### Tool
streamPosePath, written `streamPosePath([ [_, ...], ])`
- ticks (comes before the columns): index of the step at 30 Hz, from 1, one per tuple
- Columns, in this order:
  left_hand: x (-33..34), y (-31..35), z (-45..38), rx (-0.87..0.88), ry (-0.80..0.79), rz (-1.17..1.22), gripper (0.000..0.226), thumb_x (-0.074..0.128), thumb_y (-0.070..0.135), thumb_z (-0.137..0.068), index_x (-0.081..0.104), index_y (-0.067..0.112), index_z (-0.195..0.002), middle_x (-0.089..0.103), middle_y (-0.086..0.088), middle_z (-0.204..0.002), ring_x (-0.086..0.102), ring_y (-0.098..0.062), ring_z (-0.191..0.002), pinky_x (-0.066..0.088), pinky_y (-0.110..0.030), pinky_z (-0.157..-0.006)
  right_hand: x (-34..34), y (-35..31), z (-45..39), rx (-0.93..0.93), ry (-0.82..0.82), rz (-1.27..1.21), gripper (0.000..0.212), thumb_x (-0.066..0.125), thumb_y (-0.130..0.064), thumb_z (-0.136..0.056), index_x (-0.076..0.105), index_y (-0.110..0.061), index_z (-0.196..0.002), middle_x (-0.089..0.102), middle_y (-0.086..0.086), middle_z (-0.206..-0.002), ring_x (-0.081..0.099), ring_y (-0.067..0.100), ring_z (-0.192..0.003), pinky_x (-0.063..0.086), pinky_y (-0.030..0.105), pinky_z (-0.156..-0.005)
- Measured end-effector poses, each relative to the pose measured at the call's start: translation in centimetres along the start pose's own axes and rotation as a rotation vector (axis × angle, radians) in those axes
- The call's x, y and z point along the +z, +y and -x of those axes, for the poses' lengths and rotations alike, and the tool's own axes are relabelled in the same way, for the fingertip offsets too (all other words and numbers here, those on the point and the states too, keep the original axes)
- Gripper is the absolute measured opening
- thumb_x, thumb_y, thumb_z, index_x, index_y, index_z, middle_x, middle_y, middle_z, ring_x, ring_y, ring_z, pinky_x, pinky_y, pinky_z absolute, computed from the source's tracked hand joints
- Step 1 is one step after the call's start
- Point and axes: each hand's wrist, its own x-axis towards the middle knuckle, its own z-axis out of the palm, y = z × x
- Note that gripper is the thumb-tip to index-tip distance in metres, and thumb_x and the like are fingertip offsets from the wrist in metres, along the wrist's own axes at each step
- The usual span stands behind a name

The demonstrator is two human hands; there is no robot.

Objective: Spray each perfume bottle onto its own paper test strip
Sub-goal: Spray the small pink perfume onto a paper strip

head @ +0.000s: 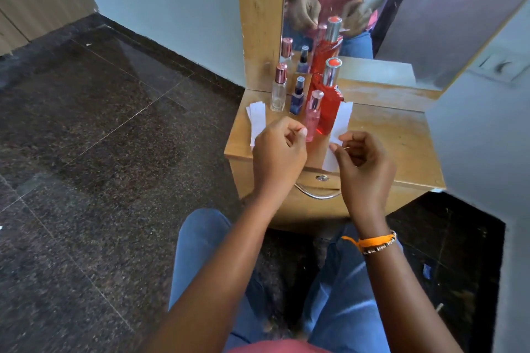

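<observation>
1. Plainly, the four perfume bottles stand bunched at the twelve o'clock side of the small wooden table [401,135], just before the mirror [358,8]: a clear bottle [278,92] with a rosy cap at about ten o'clock of the group, a dark blue bottle [297,96] beside it, a slim pink bottle [312,114] nearest the person, and a tall red bottle [327,100] with a silvery cap behind it.

2. Paper test strips lie flat in two places: a small stack [256,120] at nine o'clock of the bottles and a strip [339,129] at three o'clock, its near end running toward the table's front edge.

3. The left hand [279,152] is curled with thumb against forefinger just short of the pink bottle; whether it pinches anything I cannot tell. The right hand [362,163] is curled over the near end of the right strip, fingertips close to the paper; actual contact is unclear.

4. Handling, as a judgement: the bottles look like glass, so rigid, smooth and breakable. The red one is likely heaviest and top-heavy. They stand close, so a careless reach could topple a neighbour.

5. Best hold: wrap the body low to mid-height, leaving the forefinger free for the sprayer once the cap is off.

6. The strips are light and floppy; pinch one at an end and keep the far end clear for the spray.
</observation>
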Motion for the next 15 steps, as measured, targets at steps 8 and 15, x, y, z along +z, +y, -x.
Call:
streamPosePath([
  [8, 2.5, -0.7, 0.6, -0.043, -0.048, 0.036, 0.009, 0.062, 0.015, -0.083, 0.058, 0.024, -0.081, 0.056, 0.012, -0.075, 0.050, 0.003, -0.066, 0.035, -0.002, -0.058, -0.7, 3.8, -2.3, 0.151, -0.118, 0.201, 0.010, 0.072, -0.005, -0.080, 0.067, -0.006, -0.088, 0.063, 0.002, -0.077, 0.055, 0.005, -0.063, 0.040, 0.004, -0.057],
  [15, 3.4, -0.2, -1.2, -0.074, -0.042, 0.107, 0.057, 0.075, 0.019, -0.075, 0.044, 0.017, -0.122, 0.050, 0.002, -0.118, 0.052, -0.015, -0.108, 0.040, -0.017, -0.087, -0.9, 3.7, -3.2, 0.129, -0.234, 0.321, 0.021, 0.074, -0.010, -0.080, 0.069, -0.009, -0.100, 0.051, 0.005, -0.098, 0.059, 0.019, -0.076, 0.051, 0.027, -0.074],
])
